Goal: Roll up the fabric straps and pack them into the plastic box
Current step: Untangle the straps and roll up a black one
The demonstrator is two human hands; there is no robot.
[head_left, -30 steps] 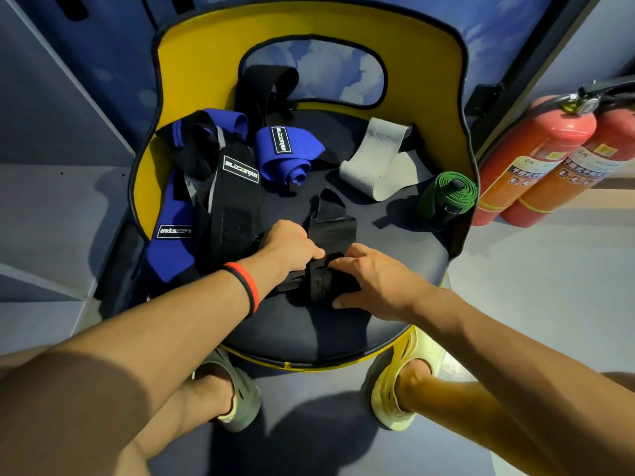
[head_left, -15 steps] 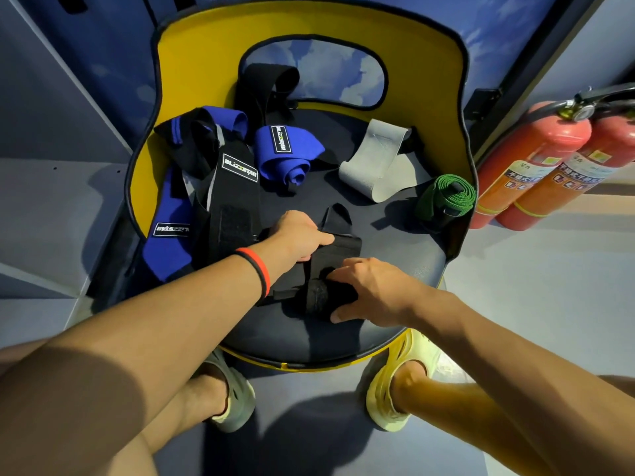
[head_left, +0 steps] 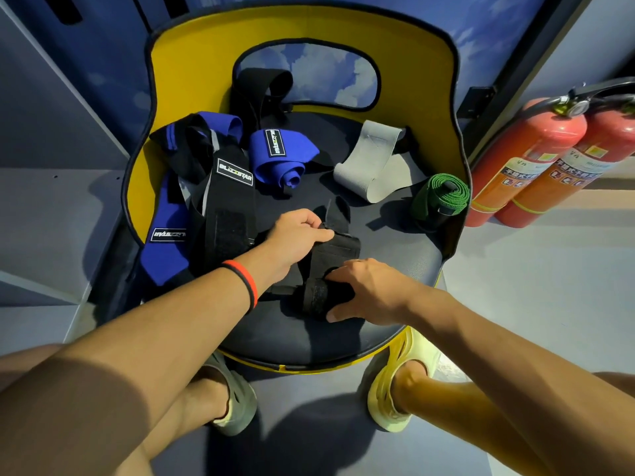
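Observation:
A black fabric strap (head_left: 335, 250) lies on the dark chair seat (head_left: 395, 255), its near end wound into a small roll (head_left: 314, 298). My right hand (head_left: 369, 290) curls around that roll. My left hand (head_left: 297, 235) pinches the flat part of the same strap further back. Behind them lie a half-rolled blue strap (head_left: 280, 161), a long black strap with a white label (head_left: 228, 201) over a flat blue strap (head_left: 165, 235), a grey band (head_left: 369, 166) and a rolled green strap (head_left: 443, 197). No plastic box is in view.
The chair has a tall yellow backrest (head_left: 206, 63) curving round the seat. Another black strap (head_left: 256, 91) hangs over its cut-out. Two red fire extinguishers (head_left: 536, 159) stand on the floor at the right. My feet in sandals (head_left: 395, 389) are under the seat's front edge.
My left hand has moved away from me along the black strap, and the roll under my right hand has grown a little thicker. The other straps have not moved.

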